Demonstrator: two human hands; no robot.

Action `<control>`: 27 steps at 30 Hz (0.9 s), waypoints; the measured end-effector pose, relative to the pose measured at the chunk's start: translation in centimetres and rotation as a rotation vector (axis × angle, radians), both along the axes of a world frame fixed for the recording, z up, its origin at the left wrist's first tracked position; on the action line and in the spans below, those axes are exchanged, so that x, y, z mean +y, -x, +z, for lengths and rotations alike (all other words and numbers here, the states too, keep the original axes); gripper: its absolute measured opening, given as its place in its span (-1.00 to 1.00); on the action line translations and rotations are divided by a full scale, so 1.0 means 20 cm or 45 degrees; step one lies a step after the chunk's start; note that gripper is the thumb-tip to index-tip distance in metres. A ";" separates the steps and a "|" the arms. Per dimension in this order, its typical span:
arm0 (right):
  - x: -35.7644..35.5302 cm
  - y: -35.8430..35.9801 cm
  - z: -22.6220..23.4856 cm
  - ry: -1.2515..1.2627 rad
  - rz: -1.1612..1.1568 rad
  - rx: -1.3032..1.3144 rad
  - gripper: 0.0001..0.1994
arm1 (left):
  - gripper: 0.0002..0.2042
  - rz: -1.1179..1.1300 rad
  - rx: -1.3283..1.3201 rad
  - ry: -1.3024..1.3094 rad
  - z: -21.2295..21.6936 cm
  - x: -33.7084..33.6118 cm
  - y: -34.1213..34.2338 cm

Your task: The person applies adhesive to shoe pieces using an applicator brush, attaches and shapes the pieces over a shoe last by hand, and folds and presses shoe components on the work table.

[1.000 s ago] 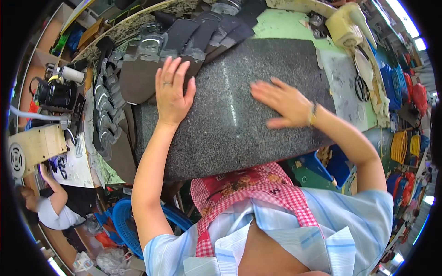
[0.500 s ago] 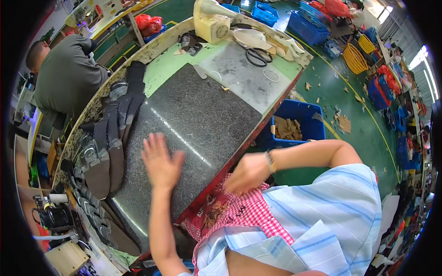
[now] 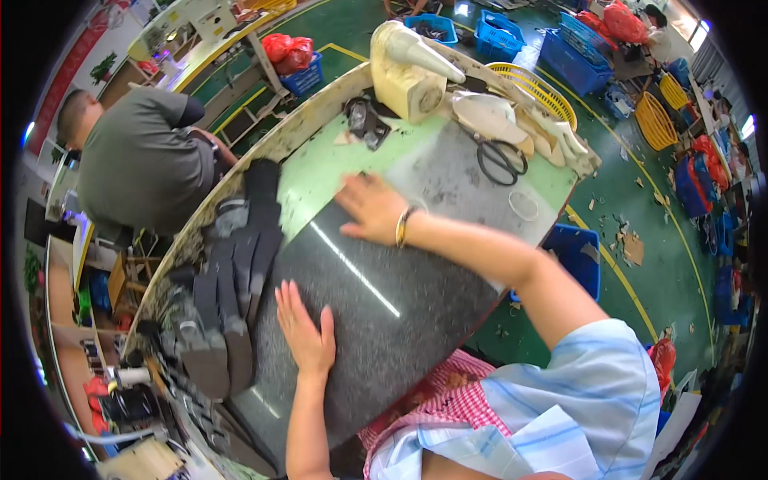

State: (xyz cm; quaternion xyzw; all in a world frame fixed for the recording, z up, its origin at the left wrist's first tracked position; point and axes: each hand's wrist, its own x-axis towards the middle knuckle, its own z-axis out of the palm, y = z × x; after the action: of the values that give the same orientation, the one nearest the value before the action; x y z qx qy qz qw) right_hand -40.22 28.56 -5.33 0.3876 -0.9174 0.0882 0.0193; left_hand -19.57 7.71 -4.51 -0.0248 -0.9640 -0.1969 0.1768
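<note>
A dark speckled stone slab [image 3: 384, 296] lies on the workbench in front of me. My left hand [image 3: 306, 330] rests flat on its near left part, fingers spread, holding nothing. My right hand [image 3: 370, 208], with a gold bracelet at the wrist, lies palm down on the slab's far edge beside the green bench mat [image 3: 320, 180]. A row of dark shoe soles [image 3: 232, 280] lies just left of the slab, close to my left hand.
Black scissors [image 3: 500, 160], pale shoe lasts [image 3: 520, 124] and a cream machine [image 3: 408, 68] sit at the bench's far end. A person in a grey shirt [image 3: 140, 164] sits to the left. Blue crates [image 3: 580, 256] and yellow baskets [image 3: 652, 120] stand on the green floor.
My view has swung, so the bench now runs diagonally. My right hand moved from the slab's near right edge up to its far edge. My left hand stayed flat on the slab.
</note>
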 end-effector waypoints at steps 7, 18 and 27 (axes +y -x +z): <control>0.33 -0.54 0.09 0.277 0.386 -0.296 -0.24 | -0.35 0.204 -0.228 0.114 0.05 0.10 -0.07; 1.24 0.87 0.27 0.395 -0.627 0.297 -0.82 | -0.51 -0.416 -0.352 -0.002 0.12 0.68 -0.56; 1.21 1.24 0.20 -0.091 -0.955 0.019 -0.78 | -0.62 0.078 -0.325 -0.448 0.33 0.70 -0.15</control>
State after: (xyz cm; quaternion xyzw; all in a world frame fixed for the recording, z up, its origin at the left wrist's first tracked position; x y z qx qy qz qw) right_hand -65.05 52.78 -1.43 0.0255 -0.9979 0.0399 0.0434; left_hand -16.47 21.69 2.19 0.0609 -0.9298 -0.3580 0.0607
